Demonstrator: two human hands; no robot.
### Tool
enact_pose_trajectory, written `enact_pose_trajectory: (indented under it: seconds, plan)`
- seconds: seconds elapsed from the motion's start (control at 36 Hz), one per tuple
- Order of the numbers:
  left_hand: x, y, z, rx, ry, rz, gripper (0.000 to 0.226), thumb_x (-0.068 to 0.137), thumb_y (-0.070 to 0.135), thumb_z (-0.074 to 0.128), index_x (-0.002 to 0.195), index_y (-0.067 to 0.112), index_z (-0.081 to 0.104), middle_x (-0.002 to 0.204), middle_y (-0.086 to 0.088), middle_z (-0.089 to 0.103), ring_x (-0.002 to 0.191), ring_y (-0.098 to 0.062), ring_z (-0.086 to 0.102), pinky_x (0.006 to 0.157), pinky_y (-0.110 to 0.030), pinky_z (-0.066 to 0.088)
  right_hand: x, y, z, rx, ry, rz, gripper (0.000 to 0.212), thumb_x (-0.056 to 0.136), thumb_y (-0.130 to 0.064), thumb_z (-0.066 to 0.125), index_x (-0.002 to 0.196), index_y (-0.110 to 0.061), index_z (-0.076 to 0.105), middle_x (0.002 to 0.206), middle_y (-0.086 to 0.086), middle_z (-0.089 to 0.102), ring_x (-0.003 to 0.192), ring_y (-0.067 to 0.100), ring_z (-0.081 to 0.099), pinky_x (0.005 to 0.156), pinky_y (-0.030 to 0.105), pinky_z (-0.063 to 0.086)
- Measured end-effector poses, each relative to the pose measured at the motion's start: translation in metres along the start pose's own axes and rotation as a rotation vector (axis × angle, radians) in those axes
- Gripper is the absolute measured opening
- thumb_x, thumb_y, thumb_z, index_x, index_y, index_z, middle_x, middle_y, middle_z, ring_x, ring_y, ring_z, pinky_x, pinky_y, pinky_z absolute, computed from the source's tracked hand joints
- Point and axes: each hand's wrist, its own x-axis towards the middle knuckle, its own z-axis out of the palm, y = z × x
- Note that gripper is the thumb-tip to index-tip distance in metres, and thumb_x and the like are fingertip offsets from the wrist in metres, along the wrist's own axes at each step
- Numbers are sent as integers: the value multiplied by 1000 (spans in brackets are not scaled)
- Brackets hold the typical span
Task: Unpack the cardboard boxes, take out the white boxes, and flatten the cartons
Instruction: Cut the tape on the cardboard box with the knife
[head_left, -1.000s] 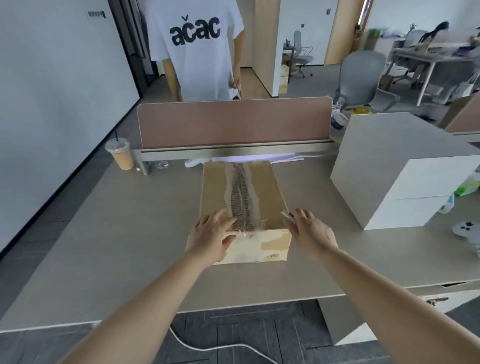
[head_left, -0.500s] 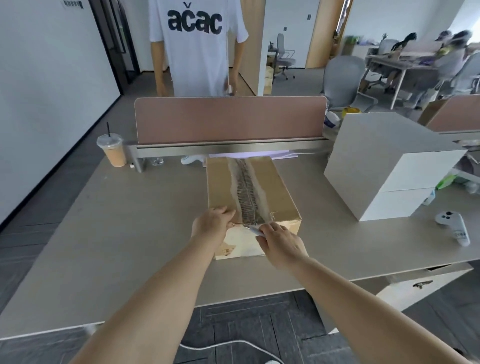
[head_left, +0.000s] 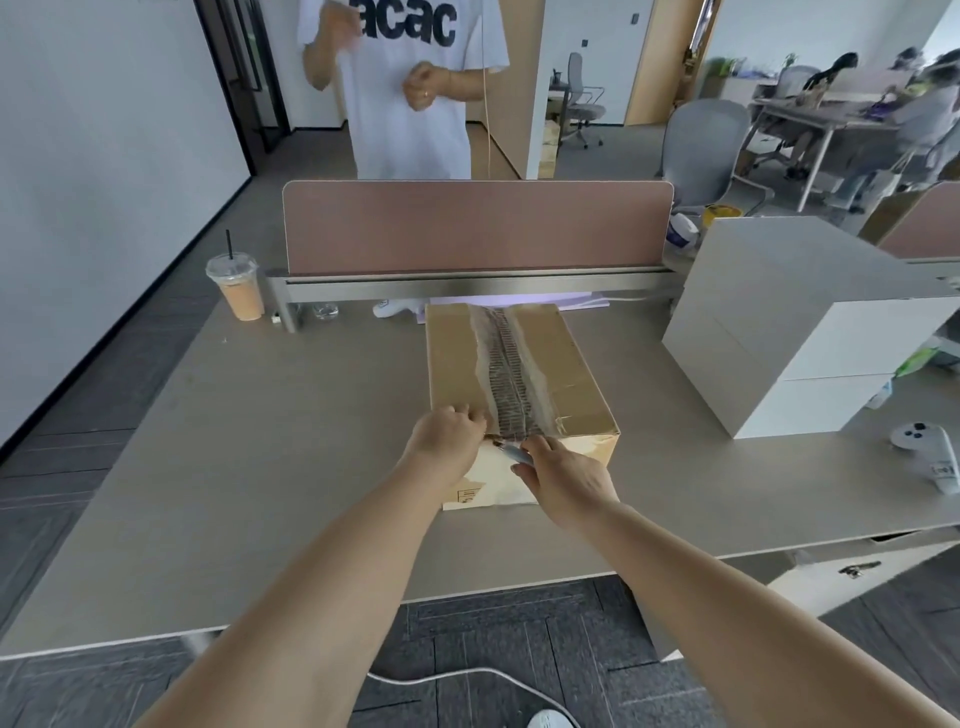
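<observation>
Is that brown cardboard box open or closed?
Closed: the cardboard box has its top flaps flat, meeting along the taped seam; the right hand holds a cutter there.

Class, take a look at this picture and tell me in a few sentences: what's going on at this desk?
A person is starting to open a taped cardboard box on the desk. The right hand holds a small cutter at the near end of the tape seam. The left hand rests with curled fingers on the box's near top edge. The flaps are not yet open. White boxes stand at the right.
</observation>
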Motion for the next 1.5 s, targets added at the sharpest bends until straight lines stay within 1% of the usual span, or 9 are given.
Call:
enact_pose_trajectory:
  seconds: [0.08,0.17,0.31,0.64,0.78,1.0,1.11,1.28,1.5]
  plan:
    - [-3,4,-5,95,-16,36,34,91,-2,43,125,1,45,117,-18,57,97,-32,64,67,-35,47,0,1,-1,-1,-4,4,33,102,-40,36,124,-16,45,128,1,54,102,30,60,67,34,42]
    - [-2,5,-8,152,2,69,40,89,-7,44,128,-1,40,115,-20,58,98,-34,64,69,-37,49,0,1,-2,-4,-8,4,33,102,-38,35,124,-15,44,128,2,54,100,32,61,65,34,40]
    - [-5,10,-11,185,14,100,51,91,-6,39,140,-1,26,130,-30,50,109,-37,61,77,-38,53,-1,0,-5,-24,-36,16,28,103,-33,34,121,-14,42,124,7,54,97,35,61,64,35,41]
    - [-4,10,-9,99,15,37,51,85,-10,45,133,0,33,116,-19,61,101,-31,64,73,-35,52,-3,6,-7,-303,-59,25,37,102,-22,38,138,-16,28,118,10,55,93,35,64,56,35,38]
    - [-6,11,-15,112,16,36,50,87,-9,44,135,-2,31,116,-19,61,102,-32,63,71,-34,48,-2,5,-9,-287,-45,-62,32,105,-30,29,133,-14,32,120,10,55,95,34,64,58,34,38]
    - [-4,8,-13,112,18,44,46,86,-9,45,130,-1,34,113,-17,61,97,-31,65,67,-33,46,-2,10,-10,-299,-59,16,37,104,-25,31,140,-20,24,121,10,54,95,34,63,57,35,39]
    - [-4,8,-11,90,26,45,43,86,-10,45,128,0,36,111,-17,62,98,-30,65,64,-32,43,-7,13,-5,-304,-59,37,40,104,-26,30,143,-22,21,114,9,55,91,32,63,47,31,32]
    - [-5,9,-10,79,28,40,43,87,-9,44,128,-1,35,112,-20,61,97,-30,65,67,-34,48,-12,20,-3,-242,-5,-16,34,104,-32,27,135,-20,31,109,6,57,90,33,65,57,34,43]
    - [-7,10,-15,120,33,53,47,86,-10,45,131,-2,33,112,-19,62,97,-31,63,71,-36,51,-13,21,3,-214,8,35,42,98,-16,38,139,-23,28,112,4,54,93,29,63,57,33,39]
